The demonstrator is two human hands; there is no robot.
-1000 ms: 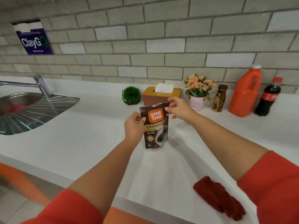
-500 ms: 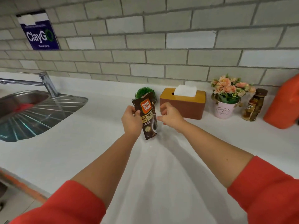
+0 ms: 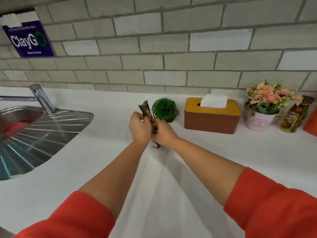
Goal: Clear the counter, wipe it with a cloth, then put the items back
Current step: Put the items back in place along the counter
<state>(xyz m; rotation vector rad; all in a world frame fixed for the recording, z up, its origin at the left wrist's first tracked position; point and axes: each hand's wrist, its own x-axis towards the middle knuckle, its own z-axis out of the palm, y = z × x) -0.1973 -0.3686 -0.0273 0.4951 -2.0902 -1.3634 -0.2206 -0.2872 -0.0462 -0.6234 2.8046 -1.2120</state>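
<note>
Big picture first: a grey brick-tiled wall [image 3: 154, 48] runs along the back, and under it stretches the white surface [image 3: 257, 152]. Off to the left sits the steel sink [image 3: 42, 134], drainboard ribs fanning out, with something red [image 3: 13, 127] lying in the basin and the faucet [image 3: 41, 98] reaching out over it. Up on the wall, a blue ClayGo sign [image 3: 27, 40].

Two bare forearms in red sleeves [image 3: 68, 217] reach in from the bottom and meet mid-surface.

Along the back, from the right: a sliver of an orange jug [image 3: 312, 124] at the frame edge, a brown-lidded jar [image 3: 293, 117] leaning beside a pink flower pot [image 3: 260, 121] of peach blooms, then the brown tissue box [image 3: 211, 119] with a white tissue poking up. Just left of that box, the little green plant ball [image 3: 164, 109].

Now the action! The left grip [image 3: 139, 127] is curled round the upper part of the coffee pouch [image 3: 145, 109], thumb and fingers pinching it. The right grip [image 3: 164, 133] wraps the lower half from the other side. The pouch is turned edge-on and tilted, its top leaning left, just in front of the plant ball. Its bottom corner is down at the surface, though I cannot tell whether it touches.
</note>
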